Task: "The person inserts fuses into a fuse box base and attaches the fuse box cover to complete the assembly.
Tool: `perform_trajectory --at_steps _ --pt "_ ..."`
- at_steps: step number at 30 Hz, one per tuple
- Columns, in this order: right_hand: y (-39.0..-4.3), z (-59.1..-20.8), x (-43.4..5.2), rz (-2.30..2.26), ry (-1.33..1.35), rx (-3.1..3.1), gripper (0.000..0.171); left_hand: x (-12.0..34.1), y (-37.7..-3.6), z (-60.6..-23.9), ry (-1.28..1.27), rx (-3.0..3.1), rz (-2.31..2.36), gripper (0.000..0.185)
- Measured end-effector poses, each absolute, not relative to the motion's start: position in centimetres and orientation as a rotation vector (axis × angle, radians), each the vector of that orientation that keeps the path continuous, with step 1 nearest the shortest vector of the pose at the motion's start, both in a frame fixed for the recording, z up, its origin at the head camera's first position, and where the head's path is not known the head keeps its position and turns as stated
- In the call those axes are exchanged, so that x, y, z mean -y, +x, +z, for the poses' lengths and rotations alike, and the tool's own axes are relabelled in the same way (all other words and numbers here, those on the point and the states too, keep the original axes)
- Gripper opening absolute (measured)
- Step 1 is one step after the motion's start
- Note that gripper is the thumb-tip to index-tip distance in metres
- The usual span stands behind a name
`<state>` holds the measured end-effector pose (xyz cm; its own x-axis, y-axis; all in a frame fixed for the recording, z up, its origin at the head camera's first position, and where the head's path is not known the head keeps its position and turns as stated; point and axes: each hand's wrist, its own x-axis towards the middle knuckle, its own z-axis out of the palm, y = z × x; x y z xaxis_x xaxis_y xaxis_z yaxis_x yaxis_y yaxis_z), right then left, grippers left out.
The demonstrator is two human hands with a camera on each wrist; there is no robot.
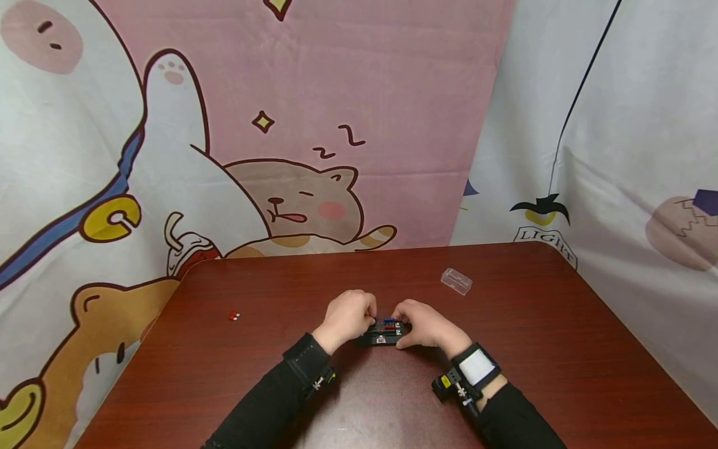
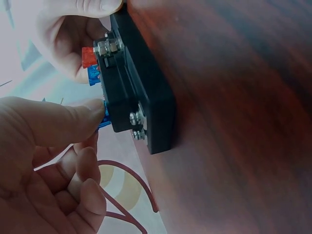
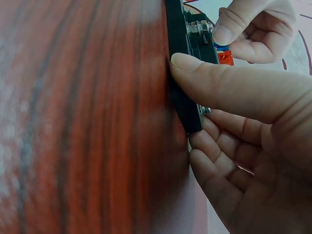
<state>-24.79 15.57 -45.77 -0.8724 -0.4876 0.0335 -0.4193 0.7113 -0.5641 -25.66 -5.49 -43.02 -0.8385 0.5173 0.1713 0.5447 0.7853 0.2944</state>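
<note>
Fuse block flat, long axis left-right

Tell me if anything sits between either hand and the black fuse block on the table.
Nothing visible does. Both hands are already on the black fuse block: the left hand pinches a blue fuse set in it, and the right hand grips its other end, thumb on the base. The clear plastic cover and small red piece lie apart.

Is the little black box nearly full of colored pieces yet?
Partly. A red fuse and a blue fuse already sit in the black fuse box. Right now the left hand pinches another blue fuse at the box while the right hand steadies it. Still out: one small red piece on the table and the clear cover.
</note>
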Motion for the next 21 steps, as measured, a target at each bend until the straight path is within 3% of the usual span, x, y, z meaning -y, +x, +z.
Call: perform_trajectory --at_steps 21 --pt "-24.65 -45.54 -15.45 -0.885 -0.742 -2.787 0.040 5.13 -26.21 -43.13 -0.778 2.957 -0.652 0.023"
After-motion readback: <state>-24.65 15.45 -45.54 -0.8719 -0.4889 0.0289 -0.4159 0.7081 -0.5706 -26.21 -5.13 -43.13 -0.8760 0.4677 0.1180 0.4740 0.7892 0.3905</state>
